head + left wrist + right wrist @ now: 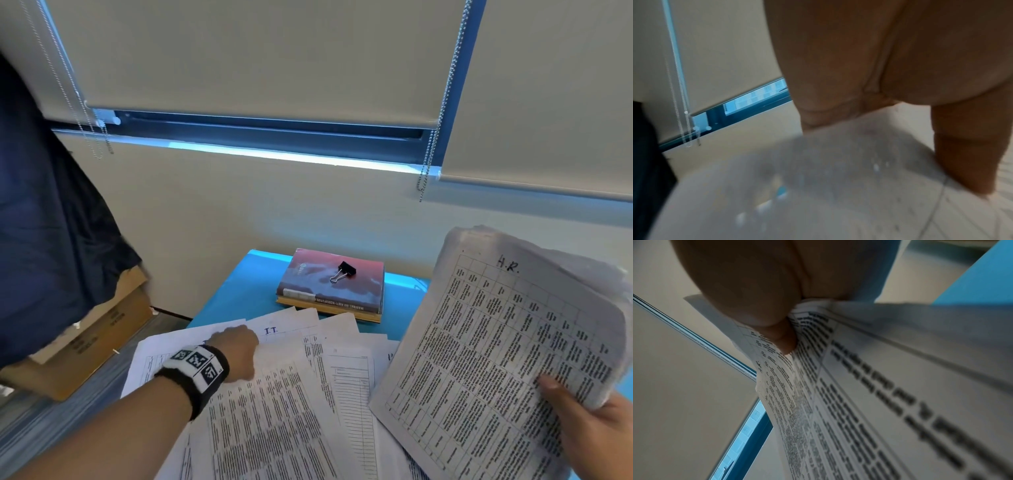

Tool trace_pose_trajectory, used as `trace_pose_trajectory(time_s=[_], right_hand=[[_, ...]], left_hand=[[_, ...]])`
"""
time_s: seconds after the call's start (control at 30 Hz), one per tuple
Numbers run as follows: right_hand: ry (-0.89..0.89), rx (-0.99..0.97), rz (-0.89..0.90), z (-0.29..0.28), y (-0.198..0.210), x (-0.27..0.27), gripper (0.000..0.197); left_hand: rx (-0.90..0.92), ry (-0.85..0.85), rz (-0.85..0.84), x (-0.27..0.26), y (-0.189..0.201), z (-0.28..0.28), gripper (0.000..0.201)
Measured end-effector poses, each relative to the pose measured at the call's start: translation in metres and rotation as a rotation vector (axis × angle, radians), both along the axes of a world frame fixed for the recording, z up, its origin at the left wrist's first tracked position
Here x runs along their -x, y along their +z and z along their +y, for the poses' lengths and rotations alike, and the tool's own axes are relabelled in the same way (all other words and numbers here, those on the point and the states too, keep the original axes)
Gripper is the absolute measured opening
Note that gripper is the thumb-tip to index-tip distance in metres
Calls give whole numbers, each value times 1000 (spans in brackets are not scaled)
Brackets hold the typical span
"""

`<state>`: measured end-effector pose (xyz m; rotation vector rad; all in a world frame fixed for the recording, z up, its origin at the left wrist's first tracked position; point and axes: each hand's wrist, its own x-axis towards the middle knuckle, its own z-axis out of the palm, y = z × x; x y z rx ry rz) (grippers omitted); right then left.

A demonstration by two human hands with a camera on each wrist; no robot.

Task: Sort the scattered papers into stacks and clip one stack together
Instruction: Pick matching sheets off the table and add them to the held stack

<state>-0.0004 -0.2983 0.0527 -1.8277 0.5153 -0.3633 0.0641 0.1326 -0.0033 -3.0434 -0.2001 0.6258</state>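
Note:
Printed sheets lie fanned over the blue table; one is marked "I.T.". My left hand rests knuckles-up on them. In the left wrist view its thumb presses down on a blurred sheet, and its fingers curl over that sheet's far edge. My right hand holds a stack marked "H.R." tilted up above the table's right side. Its thumb pinches the top page. A black binder clip lies on a book at the table's back.
A cardboard box stands on the floor left of the table, partly under dark blue cloth. Behind the table are a wall, lowered blinds and hanging bead chains.

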Motion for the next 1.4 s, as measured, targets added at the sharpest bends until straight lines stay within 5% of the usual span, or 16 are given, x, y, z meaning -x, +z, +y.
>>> trace_pose_trajectory(time_s=[0.07, 0.13, 0.2, 0.3, 0.4, 0.47, 0.5, 0.6, 0.73, 0.83, 0.93, 1.03, 1.2, 1.27, 1.33, 1.4], right_hand=[[-13, -43, 28, 2, -3, 1, 6], [-19, -69, 0, 2, -6, 1, 25], [-15, -72, 8, 9, 2, 3, 5], [-11, -47, 59, 13, 9, 2, 29], [0, -36, 35, 10, 4, 2, 8], [34, -6, 10, -3, -13, -2, 57], [14, -9, -9, -7, -21, -5, 65], [39, 0, -68, 2, -4, 2, 19], [92, 51, -28, -7, -11, -5, 24], [98, 75, -49, -9, -13, -8, 34], [130, 73, -69, -12, -12, -11, 16], [139, 82, -69, -13, -17, -15, 24], [100, 101, -93, -6, -15, -15, 26], [79, 73, -52, -4, -14, -11, 6], [88, 28, -31, -16, -26, -13, 53], [59, 4, -17, -24, -38, -19, 71]], left_hand=[[11, 46, -6, -5, -2, 5, 59], [47, 65, 25, -12, -7, 7, 68], [44, 65, 65, -17, -12, 5, 64], [-18, 41, 49, -20, -14, 0, 55], [-56, 47, 17, -22, -14, -2, 59], [-46, 81, 1, -23, -15, 0, 66], [-39, 96, -5, -22, -15, 0, 69], [-22, 128, 7, -23, -14, -1, 64], [-19, 139, 10, -23, -10, -3, 36], [-4, 112, -5, -20, 1, -3, 38], [144, 119, -24, -17, 11, -2, 42], [256, 104, -52, -10, 23, -7, 57], [290, 3, -69, 13, 36, -25, 41], [367, -15, -69, 23, 34, -32, 33], [447, -8, -94, 32, 30, -37, 22], [450, 13, -122, 37, 25, -34, 20]])
